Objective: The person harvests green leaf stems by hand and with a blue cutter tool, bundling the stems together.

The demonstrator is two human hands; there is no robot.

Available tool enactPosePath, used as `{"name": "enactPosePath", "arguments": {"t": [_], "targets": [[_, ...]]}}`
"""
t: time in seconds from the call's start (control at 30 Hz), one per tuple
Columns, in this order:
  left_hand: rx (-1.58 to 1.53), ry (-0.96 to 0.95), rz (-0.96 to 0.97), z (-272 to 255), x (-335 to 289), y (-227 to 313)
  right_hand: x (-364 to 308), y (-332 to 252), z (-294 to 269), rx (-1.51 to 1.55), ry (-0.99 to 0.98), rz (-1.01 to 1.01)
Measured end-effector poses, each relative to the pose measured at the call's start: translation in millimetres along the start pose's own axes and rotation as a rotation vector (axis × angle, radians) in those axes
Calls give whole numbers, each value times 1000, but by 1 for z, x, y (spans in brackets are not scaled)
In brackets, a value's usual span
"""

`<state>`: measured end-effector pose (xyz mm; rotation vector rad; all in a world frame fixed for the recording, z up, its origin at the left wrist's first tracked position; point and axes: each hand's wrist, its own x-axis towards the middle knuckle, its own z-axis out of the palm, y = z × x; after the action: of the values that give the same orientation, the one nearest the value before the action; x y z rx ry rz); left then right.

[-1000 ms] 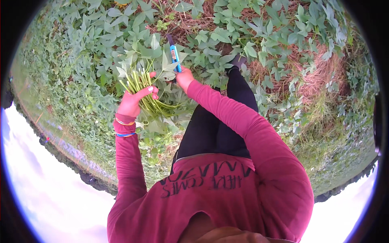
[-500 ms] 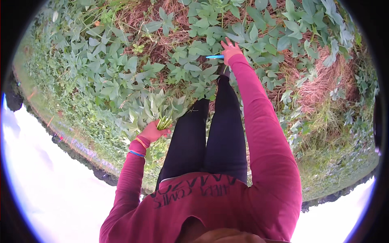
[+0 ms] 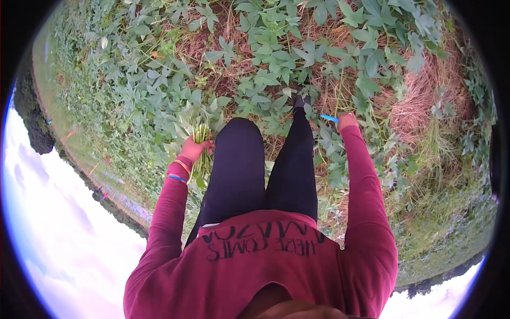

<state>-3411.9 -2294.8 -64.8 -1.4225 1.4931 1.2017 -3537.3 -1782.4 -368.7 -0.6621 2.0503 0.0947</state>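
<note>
My left hand (image 3: 194,149), with coloured bands at the wrist, is closed round a bunch of leafy green stems (image 3: 201,134) beside my left thigh. The stems' pale ends point upward in the view, with leaves around and below the fist. To the right of my right shin, my right hand (image 3: 348,121) is closed on a slim blue tool (image 3: 329,117) that sticks out to the left. Its exact kind does not show. Green lobed-leaf vines (image 3: 340,154) grow just below and around this hand; most of its fingers are hidden.
Low vines (image 3: 271,48) spread over the ground ahead and to the left. Dry brown straw (image 3: 425,103) lies in a mound at the right, with long grass (image 3: 438,154) nearer me. My right foot (image 3: 302,102) stands among leaves.
My right hand has drawn back toward me and to the right with the blue tool, off the vines ahead. My left knee has come forward. The bunch is still in my left hand.
</note>
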Motion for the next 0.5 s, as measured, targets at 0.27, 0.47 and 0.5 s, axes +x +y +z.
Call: {"name": "enactPosePath", "arguments": {"t": [0.27, 0.47, 0.5], "targets": [[173, 158, 173, -33, -4, 95, 32, -43, -60, 172, -42, 242], [-52, -78, 141, -53, 54, 140, 86, -133, -177, 803, 539, 88], [-45, -102, 127, -58, 70, 150, 97, -152, -203, 607, 640, -8]]}}
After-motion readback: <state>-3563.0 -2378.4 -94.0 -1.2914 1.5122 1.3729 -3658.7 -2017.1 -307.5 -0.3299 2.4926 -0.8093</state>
